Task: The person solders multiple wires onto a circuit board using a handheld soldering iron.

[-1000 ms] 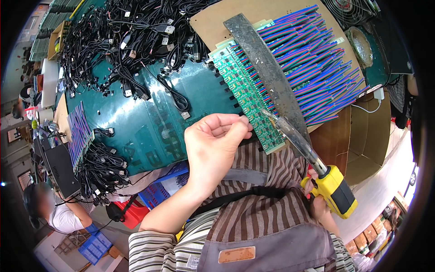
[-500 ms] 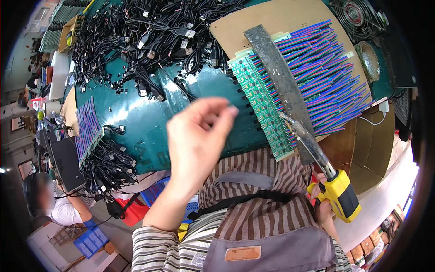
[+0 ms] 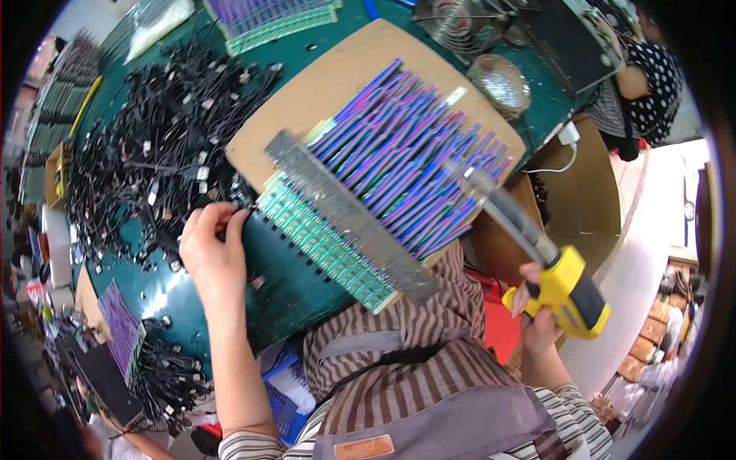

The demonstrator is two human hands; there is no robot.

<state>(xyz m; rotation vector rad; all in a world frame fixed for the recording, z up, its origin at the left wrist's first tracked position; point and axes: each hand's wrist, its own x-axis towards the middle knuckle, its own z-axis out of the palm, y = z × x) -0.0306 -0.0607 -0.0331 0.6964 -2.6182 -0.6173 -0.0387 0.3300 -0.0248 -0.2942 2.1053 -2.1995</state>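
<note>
My left hand (image 3: 216,257) is at the near edge of a heap of black USB cables (image 3: 165,142), by the corner of a row of green circuit boards (image 3: 330,245). Its thumb and fingers are pinched together; whatever may be between them is hidden. A yellow and black soldering gun (image 3: 580,295) is gripped in my right hand (image 3: 538,322). Blurred by motion, its metal tip hangs over the ribbon wires (image 3: 418,165) in blue, red and green. A flat metal bar (image 3: 349,215) lies across the boards and wires, on a brown board (image 3: 257,123).
More boards with purple wires (image 3: 268,19) lie at the far edge of the green table (image 3: 280,295). A bundle of cables (image 3: 165,383) hangs at lower left. An open cardboard box (image 3: 586,192) and a fan (image 3: 460,27) are on the right. Other people are nearby.
The view has turned, so the boards appear farther left. My left hand has reached to the cable heap. The soldering gun's tip has moved from beside the metal bar to over the wires.
</note>
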